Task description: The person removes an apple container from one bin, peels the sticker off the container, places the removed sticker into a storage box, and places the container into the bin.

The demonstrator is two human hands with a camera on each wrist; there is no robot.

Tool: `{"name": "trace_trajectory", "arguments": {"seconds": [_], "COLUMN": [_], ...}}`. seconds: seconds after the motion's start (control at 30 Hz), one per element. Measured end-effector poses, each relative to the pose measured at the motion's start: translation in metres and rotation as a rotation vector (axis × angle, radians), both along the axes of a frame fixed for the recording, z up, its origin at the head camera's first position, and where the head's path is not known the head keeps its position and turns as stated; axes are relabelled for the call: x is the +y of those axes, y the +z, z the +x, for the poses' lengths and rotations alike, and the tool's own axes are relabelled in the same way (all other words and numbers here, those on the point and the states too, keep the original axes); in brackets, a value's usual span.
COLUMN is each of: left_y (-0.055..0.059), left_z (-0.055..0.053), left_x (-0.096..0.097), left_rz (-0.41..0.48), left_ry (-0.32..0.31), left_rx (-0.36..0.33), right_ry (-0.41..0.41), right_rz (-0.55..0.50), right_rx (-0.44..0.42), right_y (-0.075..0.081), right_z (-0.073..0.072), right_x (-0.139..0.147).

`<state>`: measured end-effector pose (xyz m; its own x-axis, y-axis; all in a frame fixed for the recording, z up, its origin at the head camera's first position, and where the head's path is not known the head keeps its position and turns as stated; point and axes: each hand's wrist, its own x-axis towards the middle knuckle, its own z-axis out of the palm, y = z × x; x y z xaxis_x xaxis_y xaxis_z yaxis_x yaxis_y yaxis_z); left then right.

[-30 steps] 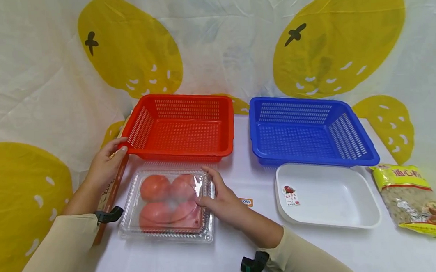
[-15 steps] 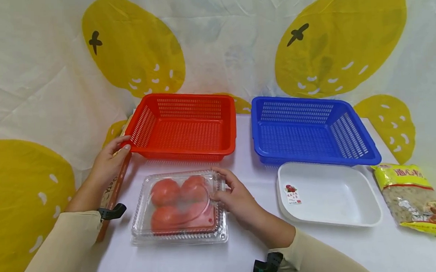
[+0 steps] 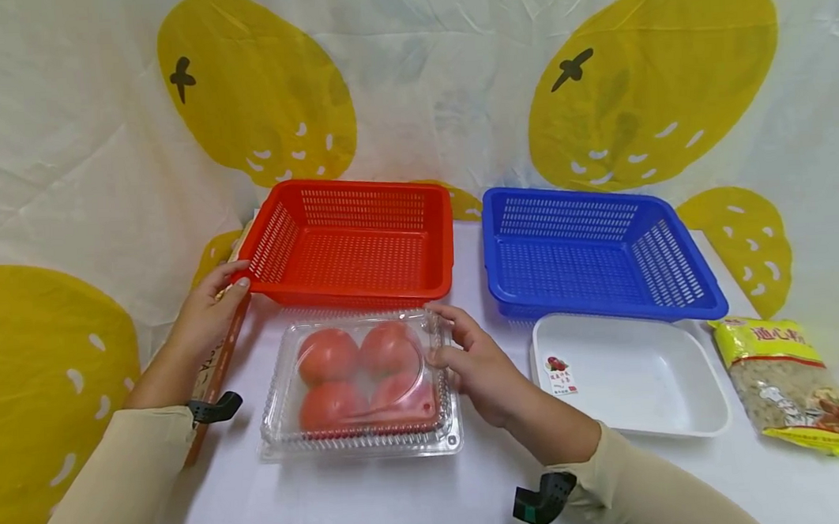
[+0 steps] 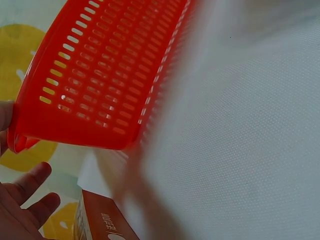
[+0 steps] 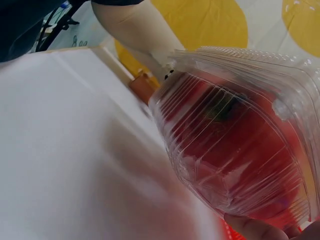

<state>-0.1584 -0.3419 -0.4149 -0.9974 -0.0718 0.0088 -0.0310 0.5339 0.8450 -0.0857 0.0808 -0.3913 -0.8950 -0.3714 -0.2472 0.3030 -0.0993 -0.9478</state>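
A clear plastic clamshell box with several red tomatoes inside is in front of the red basket. My right hand grips its right side, thumb on the lid. In the right wrist view the box hangs tilted above the white tabletop, with part of my right hand at its lower edge. My left hand pinches the near left corner of the red plastic basket. In the left wrist view, fingertips touch the basket's rim while two other fingers stand apart from it.
A blue basket stands at the back right, a white tray before it. A yellow-topped food bag lies at the far right. A long brown box runs under my left forearm. Printed cloth hangs behind.
My right hand has carried the tomato box to the right, lately also a little towards the red basket. My left hand stays at the basket's corner.
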Motion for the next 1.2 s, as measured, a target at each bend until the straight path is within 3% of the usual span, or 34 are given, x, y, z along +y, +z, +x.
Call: {"name": "trace_trajectory", "arguments": {"seconds": [0.3, 0.6, 0.8, 1.03, 1.2], "left_y": [-0.002, 0.005, 0.009, 0.010, 0.013], "left_z": [0.003, 0.004, 0.001, 0.001, -0.002], "left_x": [-0.002, 0.001, 0.001, 0.001, 0.003], "left_rz": [0.002, 0.006, -0.009, -0.041, -0.032], "left_ry": [0.018, 0.046, 0.034, 0.023, 0.048], "left_rx": [-0.045, -0.113, -0.163, -0.074, -0.142], "right_ry": [0.009, -0.019, -0.076, -0.124, -0.143], "right_rz": [-0.045, -0.058, -0.049, -0.082, -0.082], "right_rx": [0.023, 0.060, 0.046, 0.012, -0.043], "right_y": [0.026, 0.056, 0.066, 0.065, 0.060], "right_z": [-0.013, -0.042, -0.072, -0.117, -0.151], "right_x": [0.001, -0.002, -0.009, -0.024, -0.032]}}
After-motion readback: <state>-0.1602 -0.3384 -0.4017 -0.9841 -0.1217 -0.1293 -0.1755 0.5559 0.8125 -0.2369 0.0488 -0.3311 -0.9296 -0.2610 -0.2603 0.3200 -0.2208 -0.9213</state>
